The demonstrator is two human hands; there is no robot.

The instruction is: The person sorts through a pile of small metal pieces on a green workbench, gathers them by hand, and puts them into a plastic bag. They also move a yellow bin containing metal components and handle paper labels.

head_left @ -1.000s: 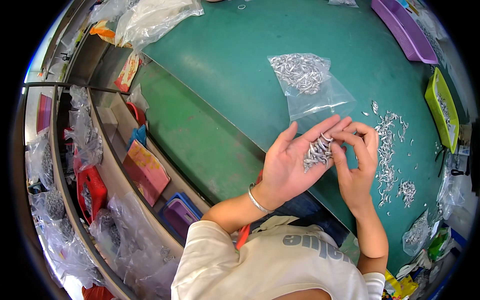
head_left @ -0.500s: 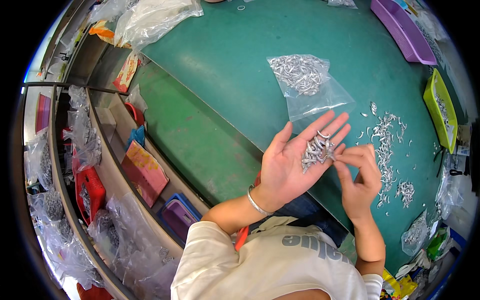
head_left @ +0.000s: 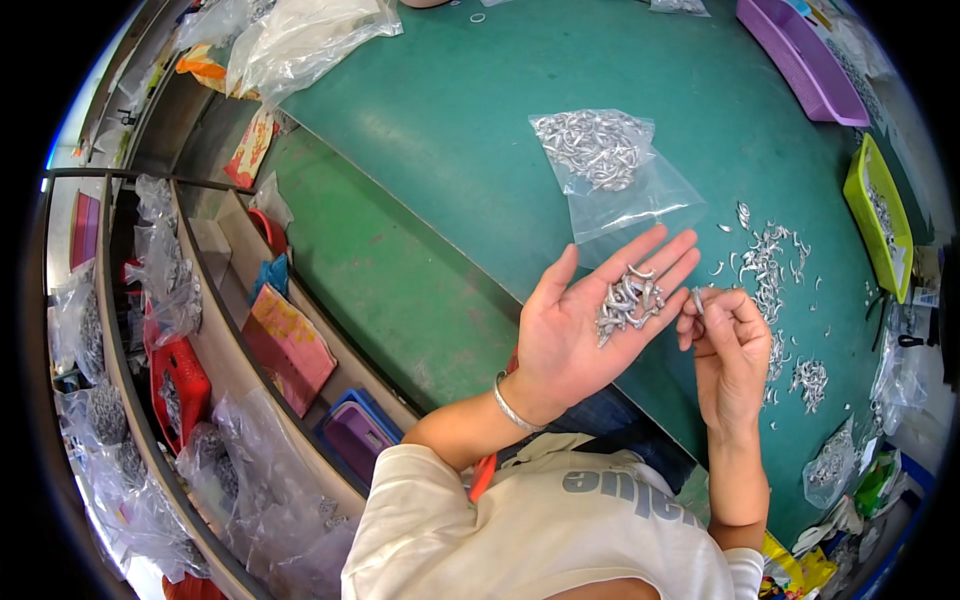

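My left hand (head_left: 590, 325) lies palm up over the edge of the green table (head_left: 480, 130), fingers spread, with a small heap of silver metal pieces (head_left: 628, 300) resting on the palm and fingers. My right hand (head_left: 728, 350) sits just to its right, fingers curled, pinching one silver piece (head_left: 697, 298) at the fingertips beside the heap. A clear plastic bag (head_left: 610, 165) holding more silver pieces lies on the table just beyond my left fingertips.
Loose silver pieces (head_left: 772, 270) are scattered on the table right of my hands. A green tray (head_left: 880, 215) and a purple tray (head_left: 800, 55) sit at the right rim. Clear bags (head_left: 300, 35) lie at the far left. Shelves (head_left: 230, 330) with bags and boxes run below the table.
My right hand has drawn back from the heap to the right, with one piece pinched in its fingers. My left hand has opened flatter.
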